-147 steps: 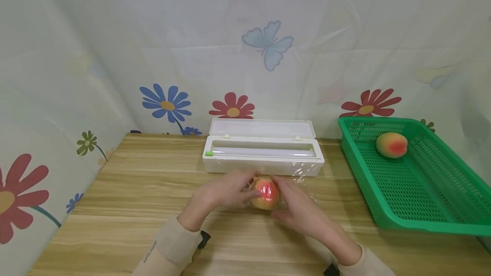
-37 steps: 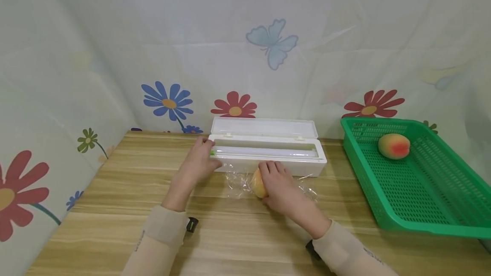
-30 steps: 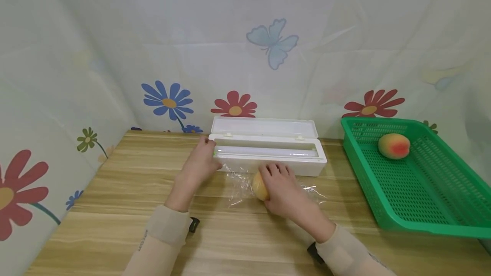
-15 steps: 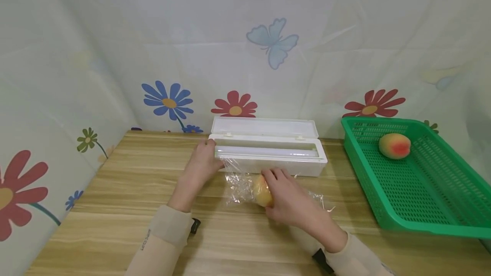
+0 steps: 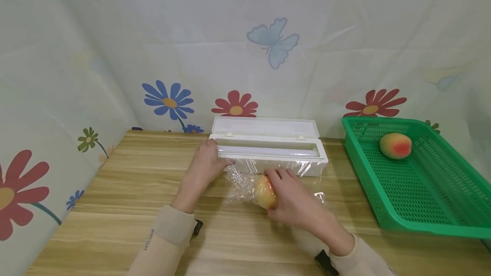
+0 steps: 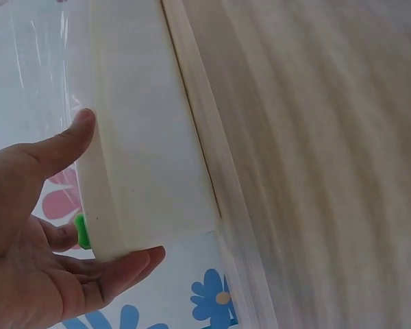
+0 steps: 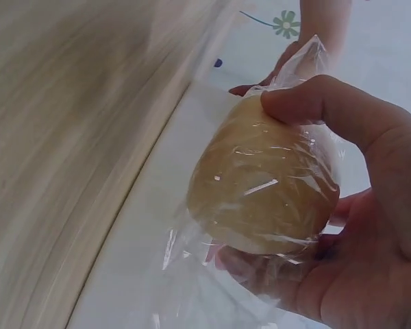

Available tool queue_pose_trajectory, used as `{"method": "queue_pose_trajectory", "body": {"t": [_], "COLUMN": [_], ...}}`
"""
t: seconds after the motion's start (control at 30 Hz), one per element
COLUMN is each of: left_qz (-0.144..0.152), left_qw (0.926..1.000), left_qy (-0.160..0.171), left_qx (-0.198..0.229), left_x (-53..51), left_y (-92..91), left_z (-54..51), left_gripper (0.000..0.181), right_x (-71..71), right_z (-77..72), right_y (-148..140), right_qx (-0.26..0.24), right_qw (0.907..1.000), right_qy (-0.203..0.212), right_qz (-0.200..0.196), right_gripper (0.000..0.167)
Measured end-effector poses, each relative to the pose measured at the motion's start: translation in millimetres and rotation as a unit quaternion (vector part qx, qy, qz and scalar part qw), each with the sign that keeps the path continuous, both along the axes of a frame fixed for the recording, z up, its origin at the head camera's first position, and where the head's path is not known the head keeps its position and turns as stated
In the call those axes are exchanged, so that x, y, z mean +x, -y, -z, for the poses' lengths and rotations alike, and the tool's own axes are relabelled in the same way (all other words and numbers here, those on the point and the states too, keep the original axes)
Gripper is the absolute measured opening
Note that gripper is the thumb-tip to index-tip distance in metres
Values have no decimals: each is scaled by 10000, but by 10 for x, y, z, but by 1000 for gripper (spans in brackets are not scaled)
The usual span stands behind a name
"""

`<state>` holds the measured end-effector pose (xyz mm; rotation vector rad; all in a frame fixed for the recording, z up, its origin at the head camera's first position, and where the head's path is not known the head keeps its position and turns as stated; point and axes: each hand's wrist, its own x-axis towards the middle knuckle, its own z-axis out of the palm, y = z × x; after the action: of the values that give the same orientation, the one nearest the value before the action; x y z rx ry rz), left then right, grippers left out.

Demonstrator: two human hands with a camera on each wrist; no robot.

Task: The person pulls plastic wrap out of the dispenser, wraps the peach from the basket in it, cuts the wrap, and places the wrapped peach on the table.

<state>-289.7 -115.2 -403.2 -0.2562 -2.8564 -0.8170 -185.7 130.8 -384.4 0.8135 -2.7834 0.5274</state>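
My right hand (image 5: 293,199) grips a peach (image 5: 264,193) wrapped in clear cling film (image 5: 241,184). In the right wrist view, thumb and fingers curl round the wrapped peach (image 7: 260,185), with loose film trailing below it. The film stretches from the peach up to the front of a white cling film dispenser (image 5: 276,166), whose lid stands raised and whose roll (image 5: 268,151) shows inside. My left hand (image 5: 205,163) holds the dispenser's left end. In the left wrist view, its thumb lies on the box's front edge and its fingers reach round the end, near a green slider (image 6: 82,232).
A green plastic basket (image 5: 364,182) stands on the right with another peach (image 5: 396,146) in it. The wooden table (image 5: 126,199) meets a flower-printed curtain (image 5: 184,54) behind the dispenser and on the left.
My left hand has gone from the peach to the dispenser's left end. Held by the right hand alone, the wrapped peach has lately come slightly nearer me, and film now stretches from the dispenser.
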Motion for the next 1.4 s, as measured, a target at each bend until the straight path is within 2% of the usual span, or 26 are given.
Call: {"method": "queue_pose_trajectory", "body": {"t": [0.23, 0.7, 1.13, 1.4], "left_qz": [-192, -205, -267, -276], "left_qw": [9990, 9978, 9964, 9961], "left_qy": [219, 231, 225, 24], "left_qx": [-338, -585, -778, -832], "left_x": [33, 57, 69, 59], "left_y": [-40, -54, -84, -83], "left_z": [-8, -18, -7, 3], "left_gripper": [90, 92, 88, 86], "right_x": [18, 147, 261, 344], "right_z": [-86, -197, -290, -328], "right_y": [-30, -29, -61, -73], "right_qx": [-179, -196, -133, 52], "right_qw": [9998, 9993, 9983, 9963], "right_qy": [123, 15, 83, 224], "right_qz": [-43, -321, -563, -829], "right_gripper": [82, 81, 82, 81]}}
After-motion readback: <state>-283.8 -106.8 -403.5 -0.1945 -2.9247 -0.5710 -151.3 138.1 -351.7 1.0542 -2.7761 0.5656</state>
